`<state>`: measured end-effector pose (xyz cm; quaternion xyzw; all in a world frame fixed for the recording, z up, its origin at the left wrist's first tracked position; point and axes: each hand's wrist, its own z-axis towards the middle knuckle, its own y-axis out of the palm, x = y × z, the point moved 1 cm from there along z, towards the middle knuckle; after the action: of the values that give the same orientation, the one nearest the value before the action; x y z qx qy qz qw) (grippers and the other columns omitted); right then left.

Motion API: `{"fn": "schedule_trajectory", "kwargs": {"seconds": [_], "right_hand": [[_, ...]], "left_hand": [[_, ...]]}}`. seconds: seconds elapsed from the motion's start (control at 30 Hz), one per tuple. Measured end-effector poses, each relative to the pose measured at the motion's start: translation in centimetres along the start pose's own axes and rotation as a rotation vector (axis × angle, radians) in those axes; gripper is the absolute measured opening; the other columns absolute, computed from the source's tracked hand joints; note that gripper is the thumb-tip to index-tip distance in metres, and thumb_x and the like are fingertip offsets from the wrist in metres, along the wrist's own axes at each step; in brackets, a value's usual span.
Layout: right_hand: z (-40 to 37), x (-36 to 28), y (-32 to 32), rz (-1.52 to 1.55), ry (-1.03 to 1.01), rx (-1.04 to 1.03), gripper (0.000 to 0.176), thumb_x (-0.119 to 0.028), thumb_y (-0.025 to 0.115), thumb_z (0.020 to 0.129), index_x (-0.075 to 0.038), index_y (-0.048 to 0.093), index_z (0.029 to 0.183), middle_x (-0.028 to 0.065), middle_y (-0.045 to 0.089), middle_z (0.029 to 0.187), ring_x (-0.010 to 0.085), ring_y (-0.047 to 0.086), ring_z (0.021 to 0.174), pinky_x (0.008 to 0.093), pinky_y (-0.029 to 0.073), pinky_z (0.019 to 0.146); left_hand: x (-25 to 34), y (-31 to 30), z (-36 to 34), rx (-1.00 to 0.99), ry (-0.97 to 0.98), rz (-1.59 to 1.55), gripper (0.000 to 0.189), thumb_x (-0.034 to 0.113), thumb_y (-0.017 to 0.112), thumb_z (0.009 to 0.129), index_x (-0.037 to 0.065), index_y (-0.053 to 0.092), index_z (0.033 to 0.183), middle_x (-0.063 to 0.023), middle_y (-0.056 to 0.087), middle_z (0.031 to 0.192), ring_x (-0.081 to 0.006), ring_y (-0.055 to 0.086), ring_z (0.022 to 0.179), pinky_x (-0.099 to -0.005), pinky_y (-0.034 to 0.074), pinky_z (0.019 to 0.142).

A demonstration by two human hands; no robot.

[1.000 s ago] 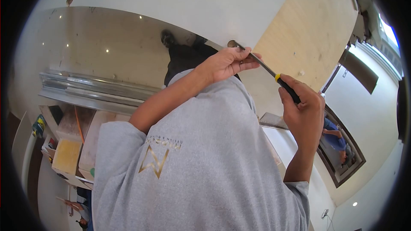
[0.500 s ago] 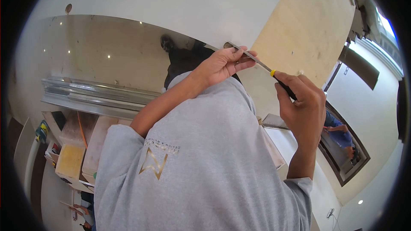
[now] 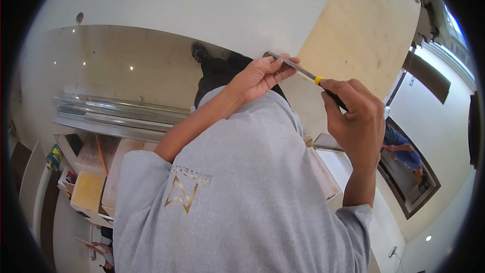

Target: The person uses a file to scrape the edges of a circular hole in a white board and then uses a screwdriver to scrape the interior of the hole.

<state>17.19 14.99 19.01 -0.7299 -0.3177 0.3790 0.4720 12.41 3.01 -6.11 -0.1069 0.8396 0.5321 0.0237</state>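
Note:
A slim metal file point(image 3: 307, 73) with a yellow collar and a dark handle slants across a white panel point(image 3: 202, 5). Its tip lies at a round hole point(image 3: 267, 54) near the panel's edge. My right hand point(image 3: 356, 116) is wrapped round the handle. With thumb and fingers, my left hand point(image 3: 259, 78) pinches the blade close to the tip and hides part of it. Whether the tip goes into the hole is hard to see.
A second round hole point(image 3: 80, 18) shows in the panel at far left. Plywood point(image 3: 364, 25) lies to the right. Metal channels point(image 3: 116, 114) lie on the floor beside wooden boxes point(image 3: 88, 192). One person point(image 3: 401, 146) is at the doorway, another point(image 3: 103, 253) at lower left.
The file's handle and my right hand have shifted slightly up and left, toward the hole. My left hand keeps its pinch on the blade. The camera view has moved a little.

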Motion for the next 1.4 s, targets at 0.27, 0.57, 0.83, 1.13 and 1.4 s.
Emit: {"fn": "schedule_trajectory", "kwargs": {"seconds": [0.27, 0.57, 0.83, 1.13, 1.4], "right_hand": [[-0.4, -0.9, -0.5, 0.129, 0.165, -0.001, 0.014, -0.004, 0.082, 0.091, -0.001, 0.08, 0.105, 0.0146, 0.076, 0.085, 0.0248, 0.071, 0.065, 0.0343, 0.051, 0.059], [-1.0, -1.4, -0.4, 0.171, 0.402, -0.046, 0.009, -0.006, 0.078, 0.095, 0.0, 0.079, 0.102, 0.0132, 0.072, 0.073, 0.0138, 0.062, 0.058, 0.0286, 0.044, 0.056], [-0.6, -1.3, -0.1, 0.018, 0.17, 0.015, 0.017, -0.002, 0.083, 0.089, -0.002, 0.082, 0.106, 0.0116, 0.074, 0.081, 0.0187, 0.068, 0.066, 0.0303, 0.048, 0.062], [-0.3, -1.1, 0.0, 0.02, 0.074, 0.082, 0.014, -0.003, 0.083, 0.087, -0.009, 0.083, 0.1, 0.0085, 0.059, 0.073, 0.0269, 0.058, 0.057, 0.0399, 0.043, 0.054], [0.0, -1.2, 0.2, -0.028, 0.008, 0.08, 0.014, -0.005, 0.083, 0.088, -0.009, 0.081, 0.101, 0.008, 0.057, 0.072, 0.0273, 0.06, 0.058, 0.0419, 0.044, 0.055]], "left_hand": [[0.3, -0.3, 0.7, 0.018, -0.052, 0.054, 0.039, 0.018, 0.066, 0.113, -0.008, 0.061, 0.141, -0.0169, 0.069, 0.135, -0.0255, 0.069, 0.129, -0.0352, 0.058, 0.119], [0.4, 0.1, 0.4, 0.068, -0.155, 0.151, 0.035, 0.023, 0.068, 0.112, -0.007, 0.068, 0.13, -0.0161, 0.071, 0.127, -0.0261, 0.073, 0.122, -0.0357, 0.06, 0.115], [1.4, 0.8, 0.1, 0.016, -0.102, 0.107, 0.036, 0.017, 0.06, 0.116, -0.01, 0.059, 0.139, -0.0191, 0.067, 0.139, -0.0281, 0.065, 0.136, -0.0383, 0.053, 0.125], [1.5, 0.6, 0.7, 0.003, -0.067, 0.06, 0.037, 0.01, 0.057, 0.116, -0.012, 0.054, 0.145, -0.0177, 0.064, 0.142, -0.0277, 0.061, 0.141, -0.0399, 0.049, 0.128], [1.4, 0.1, 0.2, 0.021, -0.071, 0.029, 0.041, 0.011, 0.059, 0.115, -0.013, 0.052, 0.148, -0.017, 0.062, 0.146, -0.0252, 0.059, 0.144, -0.0385, 0.046, 0.131]]}}
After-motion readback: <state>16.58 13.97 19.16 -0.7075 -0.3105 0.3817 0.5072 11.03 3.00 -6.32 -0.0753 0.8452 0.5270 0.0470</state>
